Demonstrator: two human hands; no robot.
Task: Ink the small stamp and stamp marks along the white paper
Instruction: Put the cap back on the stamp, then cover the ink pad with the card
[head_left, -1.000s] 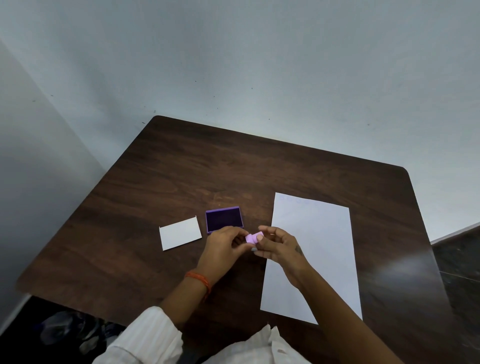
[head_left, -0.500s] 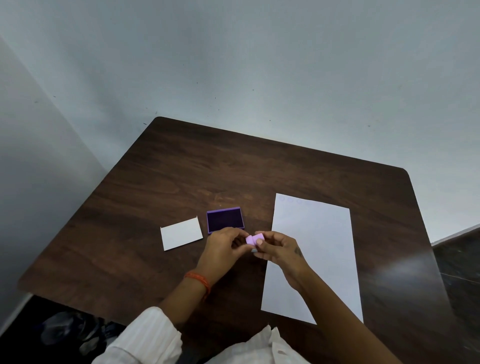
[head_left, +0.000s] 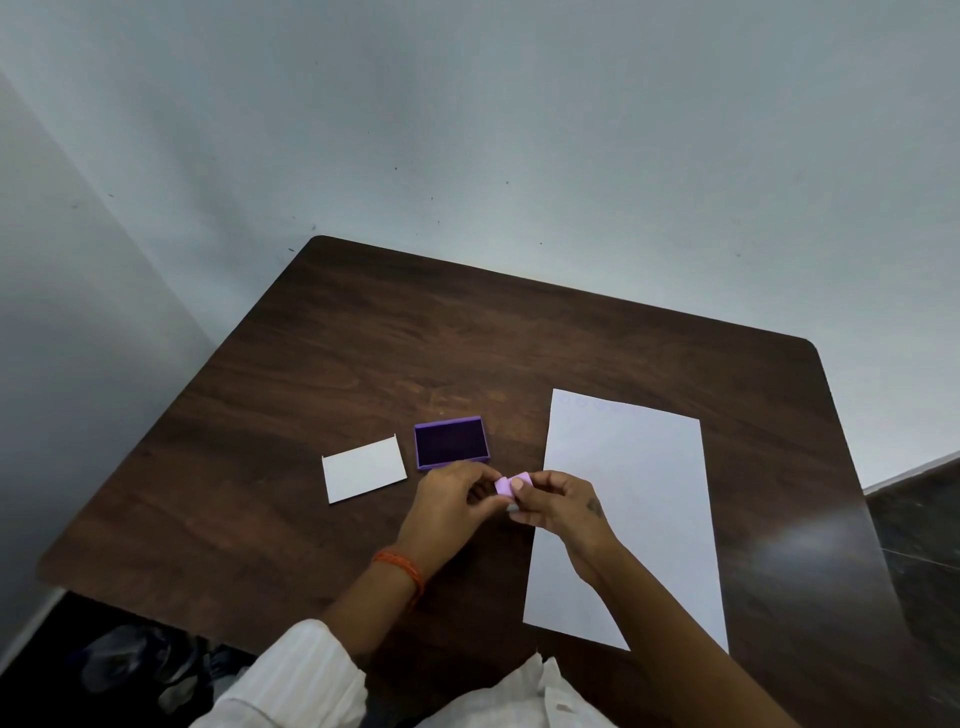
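Observation:
A small pale-purple stamp (head_left: 511, 484) is pinched between the fingertips of my left hand (head_left: 452, 501) and my right hand (head_left: 558, 501), just above the table. Both hands meet right beside the left edge of the long white paper (head_left: 631, 509). Faint round marks show along the paper's far edge. The open purple ink pad (head_left: 451, 442) lies just beyond my left hand, its dark pad uncovered. Most of the stamp is hidden by my fingers.
A small white rectangle (head_left: 363, 468), perhaps the pad's lid, lies left of the ink pad. The dark wooden table (head_left: 363, 338) has rounded corners and stands against a pale wall. An orange thread band circles my left wrist.
Both hands stay together on the stamp with only slight finger shifts. Ink pad, white rectangle and paper have not moved.

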